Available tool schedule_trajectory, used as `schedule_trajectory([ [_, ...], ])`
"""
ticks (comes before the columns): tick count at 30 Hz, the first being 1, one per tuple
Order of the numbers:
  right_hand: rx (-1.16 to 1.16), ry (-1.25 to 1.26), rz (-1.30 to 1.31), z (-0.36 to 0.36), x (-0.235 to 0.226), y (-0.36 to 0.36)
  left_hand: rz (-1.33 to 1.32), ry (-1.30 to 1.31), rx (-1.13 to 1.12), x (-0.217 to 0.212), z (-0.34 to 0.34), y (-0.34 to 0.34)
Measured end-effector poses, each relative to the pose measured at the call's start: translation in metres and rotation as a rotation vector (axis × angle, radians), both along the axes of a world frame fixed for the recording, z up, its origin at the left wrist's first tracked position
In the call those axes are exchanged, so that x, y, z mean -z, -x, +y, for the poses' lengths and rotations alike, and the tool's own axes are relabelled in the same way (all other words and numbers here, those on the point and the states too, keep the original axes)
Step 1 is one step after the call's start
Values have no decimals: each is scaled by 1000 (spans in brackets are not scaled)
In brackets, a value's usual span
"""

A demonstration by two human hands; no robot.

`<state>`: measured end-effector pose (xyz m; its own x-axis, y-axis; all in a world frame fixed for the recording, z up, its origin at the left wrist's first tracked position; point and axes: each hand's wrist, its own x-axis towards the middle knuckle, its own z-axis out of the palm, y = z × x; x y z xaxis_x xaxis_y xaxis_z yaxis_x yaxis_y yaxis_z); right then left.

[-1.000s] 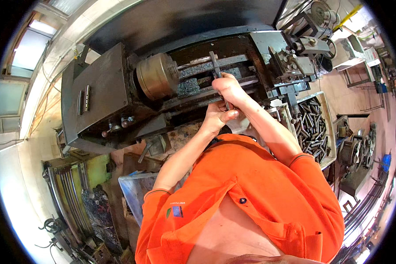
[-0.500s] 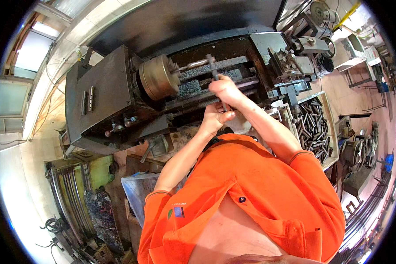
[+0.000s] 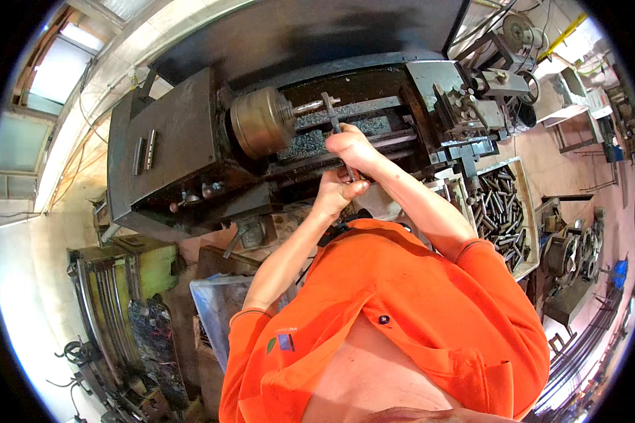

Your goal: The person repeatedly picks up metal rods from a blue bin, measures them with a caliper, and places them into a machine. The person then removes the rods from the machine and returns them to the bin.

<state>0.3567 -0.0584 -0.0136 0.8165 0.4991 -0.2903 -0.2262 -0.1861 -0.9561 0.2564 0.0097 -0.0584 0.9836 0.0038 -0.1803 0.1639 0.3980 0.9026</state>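
A lathe chuck [image 3: 261, 124] grips a short shiny metal rod [image 3: 306, 108] that sticks out to the right. My right hand [image 3: 353, 148] is closed around the upper beam of a metal caliper [image 3: 332, 117], whose jaws are at the rod's free end. Whether both jaws touch the rod is too small to tell. Below it, nearer my body, my left hand [image 3: 337, 192] is closed on the caliper's lower end, its thumb pointing right. The fingers partly cover the beam.
Metal chips [image 3: 305, 145] lie in the lathe bed under the rod. The tool post [image 3: 466, 109] stands to the right. A wooden tray [image 3: 531, 211] full of short metal rods sits at my right. Control levers [image 3: 190, 197] stick out from the headstock [image 3: 166, 141].
Both hands and the caliper have moved slightly left, toward the chuck. The chuck and rod looked smeared before and look sharper now. The whole view has shifted a little.
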Motion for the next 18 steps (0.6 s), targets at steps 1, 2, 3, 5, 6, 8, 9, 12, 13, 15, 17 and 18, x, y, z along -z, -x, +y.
schedule_trajectory([
  [1,-11,-30,0,1,1,1,27,-30,15,-3,3,1],
  [2,-19,-59,-1,0,1,1,54,-59,32,-4,3,1],
  [3,-6,-78,24,-3,-1,1,59,-67,52,-4,1,-1],
  [5,15,-108,67,-10,-6,0,62,-76,85,-4,-3,-6],
  [6,43,-114,91,-14,-7,0,44,-45,90,-3,-6,-7],
  [8,100,-121,133,-22,-8,-3,2,21,101,-3,-14,-12],
  [9,83,-86,120,-25,-4,-7,26,-28,114,-1,-14,-13],
  [12,159,-144,125,-31,-3,-5,56,-75,151,-10,-18,-16],
  [13,160,-100,93,-33,1,-9,45,-65,179,-16,-18,-16],
  [15,205,-94,63,-38,7,-8,34,-8,175,-16,-25,-16],
  [17,234,-106,102,-45,13,-9,27,-13,223,-19,-25,-17],
  [18,266,-162,113,-50,15,-7,-53,-46,216,-19,-26,-17],
])
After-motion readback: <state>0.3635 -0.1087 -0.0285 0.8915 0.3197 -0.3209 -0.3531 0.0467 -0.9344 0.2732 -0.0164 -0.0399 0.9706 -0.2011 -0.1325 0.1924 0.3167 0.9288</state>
